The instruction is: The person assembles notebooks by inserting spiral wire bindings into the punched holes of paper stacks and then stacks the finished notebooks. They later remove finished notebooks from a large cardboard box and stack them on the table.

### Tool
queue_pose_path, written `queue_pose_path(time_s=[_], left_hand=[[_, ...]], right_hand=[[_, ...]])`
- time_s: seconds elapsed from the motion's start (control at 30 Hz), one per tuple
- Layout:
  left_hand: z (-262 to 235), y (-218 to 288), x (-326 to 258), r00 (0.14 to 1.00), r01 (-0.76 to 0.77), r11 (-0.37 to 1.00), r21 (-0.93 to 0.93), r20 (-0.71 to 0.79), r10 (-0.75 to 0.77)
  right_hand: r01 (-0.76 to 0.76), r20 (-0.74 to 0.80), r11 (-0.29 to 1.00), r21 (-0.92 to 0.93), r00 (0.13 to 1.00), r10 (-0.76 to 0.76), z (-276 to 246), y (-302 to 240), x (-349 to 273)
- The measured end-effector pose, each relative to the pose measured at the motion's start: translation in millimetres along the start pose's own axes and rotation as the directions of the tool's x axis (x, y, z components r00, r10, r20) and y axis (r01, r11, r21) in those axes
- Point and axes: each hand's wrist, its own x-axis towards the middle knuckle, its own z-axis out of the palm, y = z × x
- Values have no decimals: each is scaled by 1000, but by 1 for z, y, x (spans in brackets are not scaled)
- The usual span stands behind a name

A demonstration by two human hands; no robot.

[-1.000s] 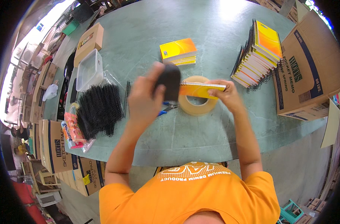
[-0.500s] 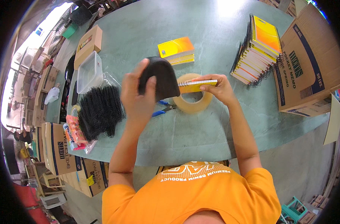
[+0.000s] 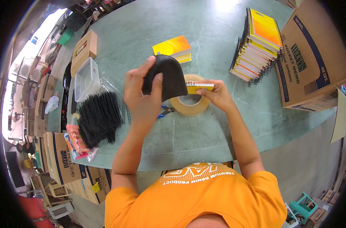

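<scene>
In my left hand (image 3: 140,93) is a black, rounded, shell-like piece (image 3: 166,78) with a textured surface, held between thumb and fingers. My right hand (image 3: 217,95) pinches a small yellow notepad (image 3: 197,89) with white pages; dark coil loops show along its top near the black piece. The notepad's left end meets the black piece's edge, and whether they touch I cannot tell. Beneath them on the table lies a large roll of clear tape (image 3: 185,110). Blue-handled pliers (image 3: 165,112) are partly hidden behind my left hand. Beyond sits a short stack of yellow notepads (image 3: 173,45).
On the left lie a pile of black spiral coils (image 3: 99,119), a clear plastic box (image 3: 86,80), a pink packet (image 3: 77,138) and a cardboard box (image 3: 84,51). A tall stack of spiral notepads (image 3: 258,47) stands at right beside a large carton (image 3: 310,60) on the green table (image 3: 211,140).
The whole view has shifted slightly. Against the table, the black piece has moved a little to the right and now covers more of the pliers. Both hands keep their holds.
</scene>
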Motion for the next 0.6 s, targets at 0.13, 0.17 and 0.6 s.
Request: queue_pose_path(time_s=[0.13,0.17,0.6], left_hand=[[9,6,-15,857,-162,981,107,507,87],[8,6,-10,934,-57,997,58,357,33],[13,8,-42,815,-3,1000,17,580,-7]], right_hand=[[-19,14,1000,-5,1000,19,-2,-2,0],[-14,17,999,-29,1000,14,-3,0,-1],[8,15,999,-32,1000,-8,-3,5,0]])
